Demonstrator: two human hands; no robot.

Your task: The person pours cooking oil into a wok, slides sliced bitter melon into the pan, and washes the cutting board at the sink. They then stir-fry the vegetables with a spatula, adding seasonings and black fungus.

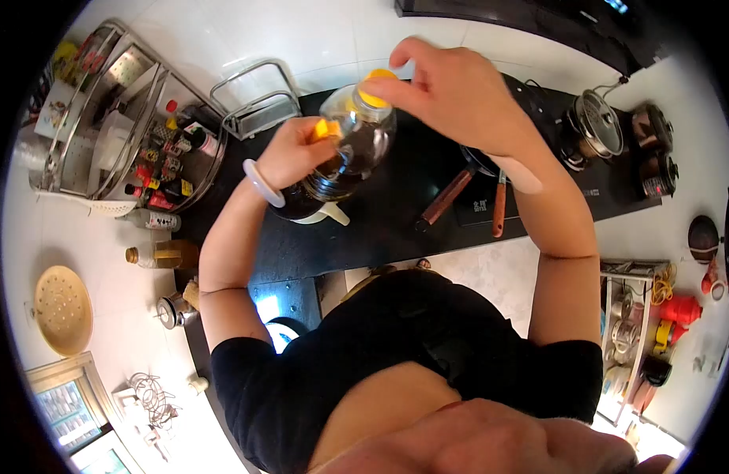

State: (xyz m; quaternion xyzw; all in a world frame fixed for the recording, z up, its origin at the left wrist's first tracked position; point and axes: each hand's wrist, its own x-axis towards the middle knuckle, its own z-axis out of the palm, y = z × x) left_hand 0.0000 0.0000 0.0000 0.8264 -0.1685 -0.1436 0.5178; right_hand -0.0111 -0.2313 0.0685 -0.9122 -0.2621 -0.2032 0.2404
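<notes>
A large clear bottle [356, 154] of dark liquid stands tilted over the black counter, with a round yellow cap [376, 88] at its top. My left hand [297, 150], with a pale bracelet at the wrist, is closed on a yellow-orange handle [326, 129] at the bottle's side. At the cap is my right hand [455, 91]; its thumb reaches the cap's edge, while the index finger is raised and apart from it. Beneath the bottle, partly hidden, a dark round vessel with a pale handle [333, 213] rests on the counter [380, 237].
Pans with wooden handles [447, 197] lie right of the bottle, and a lidded glass pot [597, 126] stands farther right. On the left are a metal rack [151, 95] with sauce bottles, an empty wire stand [261, 114] and an oil bottle [163, 254].
</notes>
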